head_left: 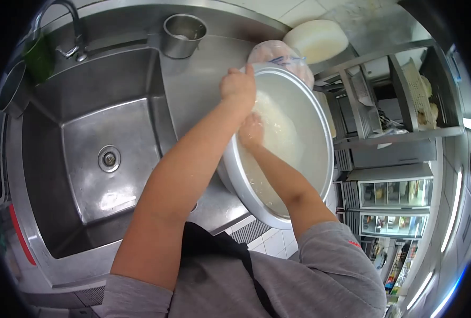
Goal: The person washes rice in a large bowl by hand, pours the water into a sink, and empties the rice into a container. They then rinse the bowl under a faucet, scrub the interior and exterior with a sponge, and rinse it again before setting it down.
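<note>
A large round metal pot stands tilted on the steel counter, right of the sink. White grains, which look like rice, lie in cloudy water inside it. My left hand is closed on the pot's upper left rim, thumb pointing up. Lower down, my right hand is inside the pot at the edge of the grains. Its fingers are partly hidden by the cloudy water, so their grip cannot be made out.
Left of the pot is a deep steel sink with a faucet. A small metal container stands behind the counter's left part. Beyond the pot are a plastic bag and a pale round object. Shelves stand at the right.
</note>
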Demonstrator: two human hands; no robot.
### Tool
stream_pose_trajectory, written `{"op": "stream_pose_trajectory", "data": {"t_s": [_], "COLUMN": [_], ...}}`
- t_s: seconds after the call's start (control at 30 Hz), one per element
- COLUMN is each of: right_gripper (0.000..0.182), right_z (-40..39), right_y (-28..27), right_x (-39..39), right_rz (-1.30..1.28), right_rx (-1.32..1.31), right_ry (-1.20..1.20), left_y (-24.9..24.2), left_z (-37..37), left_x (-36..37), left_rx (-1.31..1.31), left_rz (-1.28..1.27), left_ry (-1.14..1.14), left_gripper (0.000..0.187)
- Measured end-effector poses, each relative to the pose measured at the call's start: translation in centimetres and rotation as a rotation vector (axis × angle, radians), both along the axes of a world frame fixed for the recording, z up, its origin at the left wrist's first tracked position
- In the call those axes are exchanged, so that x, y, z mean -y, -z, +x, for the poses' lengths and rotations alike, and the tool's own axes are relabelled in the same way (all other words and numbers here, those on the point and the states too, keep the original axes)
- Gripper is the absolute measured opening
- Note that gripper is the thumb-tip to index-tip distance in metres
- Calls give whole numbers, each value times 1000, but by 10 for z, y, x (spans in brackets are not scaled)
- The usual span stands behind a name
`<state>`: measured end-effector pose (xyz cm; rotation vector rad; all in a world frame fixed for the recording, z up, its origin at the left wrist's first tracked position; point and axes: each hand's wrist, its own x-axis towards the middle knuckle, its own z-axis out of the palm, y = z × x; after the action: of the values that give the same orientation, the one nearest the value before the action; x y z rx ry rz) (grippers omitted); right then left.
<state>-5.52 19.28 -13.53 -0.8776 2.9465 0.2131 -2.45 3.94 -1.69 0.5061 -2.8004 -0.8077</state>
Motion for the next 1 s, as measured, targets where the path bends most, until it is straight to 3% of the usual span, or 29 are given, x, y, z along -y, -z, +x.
{"op": "stream_pose_trajectory", "data": {"t_s": [0.07, 0.13, 0.23, 0.3, 0.37, 0.43, 0.47, 0.6, 0.67, 0.73, 0.77, 0.83, 0.93, 1.0], "right_gripper": [38, 41, 43, 43, 37, 40, 40, 35, 37, 48, 48, 49, 50, 51], "right_z": [13, 47, 79, 52, 12, -21, -22, -35, -1, 63, 73, 82, 100, 31], "right_y": [32, 47, 23, 17, 32, -4, 0, 42, 100, 36, 39, 54, 28, -4], "right_x": [-21, -45, -47, -22, -7, 23, 26, 9, 1, -3, -5, -3, 9, 69], "right_rz": [-68, -360, -129, -387, 48, 379, 370, -909, 330, -71, -69, -860, -677, -507], "right_rx": [-211, -82, -74, 186, -295, 170, 171, 717, -414, -196, -207, 523, 561, 593], "right_ry": [-122, -242, -430, -104, -326, -155, -167, 259, -285, -364, -368, -108, 7, 96], "left_y": [-6, -9, -8, -10, -11, -10, -8, -11, -10, -11, -12, -14, -11, -14], "left_z": [0, -1, 0, 3, 5, 3, 3, 2, 1, 1, 1, 0, 2, 3], "left_x": [5, 7, 6, 6, 6, 6, 7, 7, 7, 6, 7, 10, 6, 9], "left_rx": [28, 30, 47, 53, 52, 51, 50, 56, 52, 53, 68, 70, 93, 90], "left_rz": [-3, -3, 3, 1, -28, -25, -18, 12, 34, 50, 63, 42, 13, -16], "left_ry": [-21, -24, -7, -9, -8, -12, -7, -4, -13, -11, -18, -16, 2, 1], "left_gripper": [49, 49, 48, 48, 47, 46, 46, 44, 44, 44, 44, 45, 47, 47]}}
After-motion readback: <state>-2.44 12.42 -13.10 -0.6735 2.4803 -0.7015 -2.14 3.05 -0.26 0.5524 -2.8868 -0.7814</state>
